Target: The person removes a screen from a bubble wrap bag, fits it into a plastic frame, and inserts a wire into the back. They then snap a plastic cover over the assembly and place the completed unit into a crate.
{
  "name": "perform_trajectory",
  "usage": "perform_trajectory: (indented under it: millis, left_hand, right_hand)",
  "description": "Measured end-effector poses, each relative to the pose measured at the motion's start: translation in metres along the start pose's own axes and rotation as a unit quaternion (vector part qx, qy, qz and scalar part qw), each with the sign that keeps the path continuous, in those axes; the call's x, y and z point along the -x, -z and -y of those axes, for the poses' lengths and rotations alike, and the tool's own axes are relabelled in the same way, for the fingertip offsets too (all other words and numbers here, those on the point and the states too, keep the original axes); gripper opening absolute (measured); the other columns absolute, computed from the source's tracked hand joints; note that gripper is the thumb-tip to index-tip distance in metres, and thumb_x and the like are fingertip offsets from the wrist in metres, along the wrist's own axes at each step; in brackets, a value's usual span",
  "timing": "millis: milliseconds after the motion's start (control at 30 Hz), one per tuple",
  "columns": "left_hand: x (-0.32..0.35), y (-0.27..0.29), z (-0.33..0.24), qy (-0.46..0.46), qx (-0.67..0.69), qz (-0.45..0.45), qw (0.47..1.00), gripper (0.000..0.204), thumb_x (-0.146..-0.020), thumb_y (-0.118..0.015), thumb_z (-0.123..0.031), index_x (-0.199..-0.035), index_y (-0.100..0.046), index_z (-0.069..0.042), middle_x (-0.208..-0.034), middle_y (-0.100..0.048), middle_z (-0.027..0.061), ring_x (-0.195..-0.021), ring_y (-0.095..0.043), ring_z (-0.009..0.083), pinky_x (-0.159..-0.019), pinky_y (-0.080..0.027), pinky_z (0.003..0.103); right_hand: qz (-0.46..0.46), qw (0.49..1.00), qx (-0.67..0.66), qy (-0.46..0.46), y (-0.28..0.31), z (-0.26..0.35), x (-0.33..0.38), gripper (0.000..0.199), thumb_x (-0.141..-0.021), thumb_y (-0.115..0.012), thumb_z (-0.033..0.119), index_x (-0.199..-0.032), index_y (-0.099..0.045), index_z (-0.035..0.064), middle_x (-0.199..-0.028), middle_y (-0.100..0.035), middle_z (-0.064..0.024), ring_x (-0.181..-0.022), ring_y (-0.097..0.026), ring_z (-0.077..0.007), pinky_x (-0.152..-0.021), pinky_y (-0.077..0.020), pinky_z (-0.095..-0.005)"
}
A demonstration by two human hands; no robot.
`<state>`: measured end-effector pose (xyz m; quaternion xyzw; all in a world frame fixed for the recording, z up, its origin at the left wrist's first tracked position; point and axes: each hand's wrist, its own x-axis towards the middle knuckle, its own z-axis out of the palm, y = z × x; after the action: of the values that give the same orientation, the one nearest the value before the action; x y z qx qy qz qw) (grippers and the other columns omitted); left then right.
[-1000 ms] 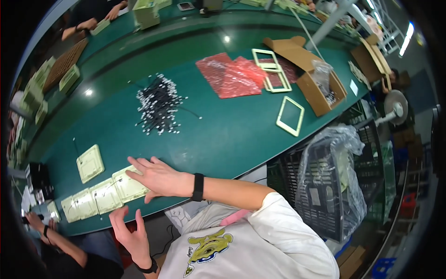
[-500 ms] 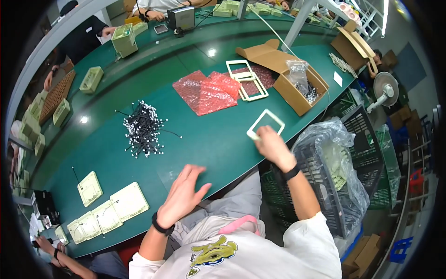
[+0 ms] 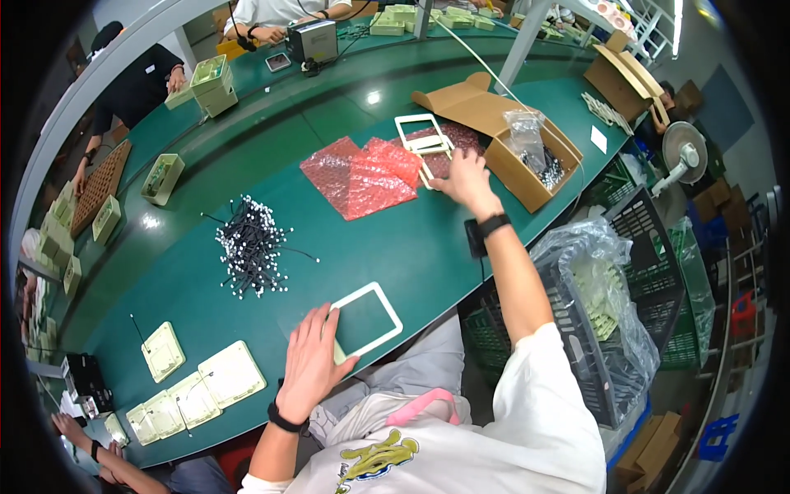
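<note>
A pale rectangular plastic frame is close in front of me on the green worktable. My left hand is at its left side, fingers stretched out and touching its edge, thumb apart by the near corner. Farther right, my right hand has reached the other pale frames, which overlap on red bubble wrap. Its thumb and fingers close over the nearer of these frames and hide part of it.
A pile of short black cables with white ends lies left of centre. Assembled pale panels line the near left. An open cardboard box stands right of the frames. A bag-lined crate is beside the table. Co-workers sit across the conveyor.
One frame has come from the right to beside my left hand. My right hand has let it go and moved up to the frames on the bubble wrap.
</note>
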<state>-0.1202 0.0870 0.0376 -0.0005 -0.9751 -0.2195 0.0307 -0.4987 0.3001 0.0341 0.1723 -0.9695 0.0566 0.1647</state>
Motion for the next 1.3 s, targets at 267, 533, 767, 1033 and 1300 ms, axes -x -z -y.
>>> perform_trajectory:
  millis: [267, 533, 767, 1033, 1300]
  left_hand:
    - [0.057, 0.027, 0.009, 0.087, -0.029, 0.043, 0.995, 0.097, -0.07, -0.093, -0.017, -0.153, -0.045, -0.004, -0.158, -0.045, 0.0203, -0.142, -0.046, 0.0422, -0.115, -0.042, 0.05]
    - [0.059, 0.035, 0.022, 0.095, 0.002, 0.04, 0.995, 0.099, -0.067, -0.093, -0.014, -0.153, -0.045, -0.004, -0.151, -0.046, 0.0222, -0.136, -0.047, 0.0434, -0.114, -0.042, 0.051]
    - [0.064, 0.036, 0.03, 0.074, 0.033, 0.04, 0.996, 0.097, -0.068, -0.091, -0.014, -0.152, -0.045, -0.003, -0.147, -0.047, 0.0254, -0.134, -0.047, 0.0437, -0.113, -0.044, 0.049]
    - [0.074, 0.036, 0.04, 0.074, 0.015, 0.033, 0.997, 0.095, -0.068, -0.088, -0.011, -0.152, -0.045, -0.002, -0.147, -0.047, 0.0263, -0.136, -0.046, 0.0451, -0.116, -0.043, 0.049]
    - [0.062, 0.033, 0.05, 0.052, 0.019, 0.011, 0.998, 0.092, -0.069, -0.085, -0.006, -0.152, -0.045, -0.003, -0.15, -0.045, 0.0272, -0.141, -0.044, 0.0472, -0.119, -0.042, 0.049]
  right_hand:
    - [0.275, 0.955, -0.06, -0.089, -0.017, 0.0, -0.078, 0.116, -0.067, -0.096, 0.049, -0.154, -0.04, -0.0029, -0.149, -0.053, -0.0336, -0.141, -0.05, -0.0525, -0.116, -0.0454, -0.0527]
    - [0.273, 0.955, -0.084, -0.08, -0.016, -0.015, -0.059, 0.105, -0.073, -0.092, 0.044, -0.151, -0.041, -0.0036, -0.135, -0.065, -0.0324, -0.13, -0.062, -0.0473, -0.111, -0.0513, -0.0503]
    - [0.138, 0.978, -0.075, -0.137, -0.044, -0.045, -0.049, 0.062, -0.078, -0.083, 0.026, -0.126, -0.061, -0.0079, -0.118, -0.071, -0.0344, -0.115, -0.069, -0.0497, -0.099, -0.0578, -0.0483]
    - [0.105, 0.871, -0.477, -0.054, 0.1, -0.034, 0.028, 0.022, -0.093, -0.07, 0.004, -0.111, -0.075, -0.0054, -0.09, -0.075, -0.0058, -0.079, -0.068, -0.011, -0.067, -0.0528, -0.0269]
    - [0.084, 0.865, -0.339, 0.36, 0.058, 0.057, 0.202, 0.023, -0.084, -0.075, -0.003, -0.105, -0.081, 0.006, -0.1, -0.075, -0.0097, -0.089, -0.072, -0.0309, -0.078, -0.0586, -0.0399]
